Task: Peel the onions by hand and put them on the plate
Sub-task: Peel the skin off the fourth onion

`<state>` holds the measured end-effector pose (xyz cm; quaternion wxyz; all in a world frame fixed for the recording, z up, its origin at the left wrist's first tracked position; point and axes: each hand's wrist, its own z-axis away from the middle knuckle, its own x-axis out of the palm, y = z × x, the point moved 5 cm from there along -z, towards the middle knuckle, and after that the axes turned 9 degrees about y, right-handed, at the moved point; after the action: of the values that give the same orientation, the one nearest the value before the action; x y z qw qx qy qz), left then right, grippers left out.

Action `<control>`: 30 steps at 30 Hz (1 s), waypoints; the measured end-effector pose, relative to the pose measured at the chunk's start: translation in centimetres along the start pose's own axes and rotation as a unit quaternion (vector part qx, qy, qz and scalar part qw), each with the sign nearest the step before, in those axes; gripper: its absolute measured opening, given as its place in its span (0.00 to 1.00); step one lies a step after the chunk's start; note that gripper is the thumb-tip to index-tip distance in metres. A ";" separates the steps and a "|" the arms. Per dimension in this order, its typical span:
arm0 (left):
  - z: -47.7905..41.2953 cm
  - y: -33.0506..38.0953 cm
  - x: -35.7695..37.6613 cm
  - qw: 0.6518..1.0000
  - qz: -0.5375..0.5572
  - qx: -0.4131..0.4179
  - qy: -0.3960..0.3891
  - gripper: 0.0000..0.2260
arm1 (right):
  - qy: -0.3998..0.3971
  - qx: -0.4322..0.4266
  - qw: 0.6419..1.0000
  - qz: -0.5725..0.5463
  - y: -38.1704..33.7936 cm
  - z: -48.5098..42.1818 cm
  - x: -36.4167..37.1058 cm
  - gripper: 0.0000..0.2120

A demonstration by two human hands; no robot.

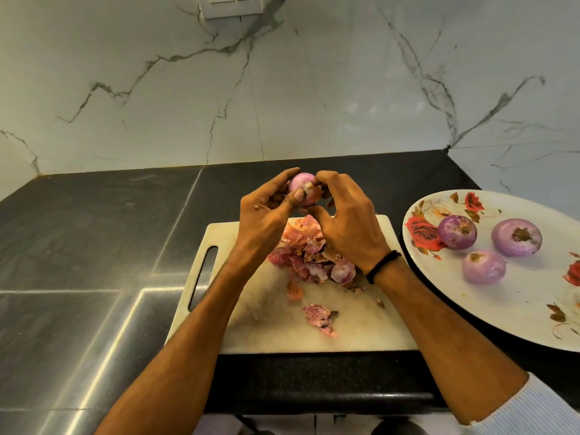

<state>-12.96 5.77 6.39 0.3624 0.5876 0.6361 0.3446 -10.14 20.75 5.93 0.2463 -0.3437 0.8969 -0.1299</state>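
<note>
Pale ribbed sleeve (530, 409) covered the right forearm at the lower edge. Left hand (266, 211) gripped a partly peeled onion (303, 186), thumb across it, raised over the far side of the white cutting board (314, 337). Right hand (348, 224) had fingers curled onto the same onion at its root end. Loose peels (309, 249) lay heaped on the board. Three peeled onions (516, 237) sat apart on the floral plate (502, 309), right of the board.

Dim, countertop (94, 246) glare streaks, edges warped
</note>
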 end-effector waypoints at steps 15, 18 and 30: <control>0.0 0.3 0.1 1.000 0.007 0.007 -0.002 0.20 | 0.004 0.014 1.000 -0.014 -0.1 -0.1 -0.1 0.20; 0.0 0.3 0.0 1.000 0.003 0.009 -0.003 0.20 | 0.003 0.007 1.000 0.000 -0.1 0.0 0.0 0.21; 0.0 0.1 -0.1 1.000 0.008 0.003 -0.003 0.21 | -0.004 0.006 1.000 0.010 0.4 0.0 0.2 0.09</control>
<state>-12.91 5.64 6.45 0.3596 0.5952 0.6312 0.3434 -10.44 20.90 5.73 0.2530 -0.3336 0.8986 -0.1310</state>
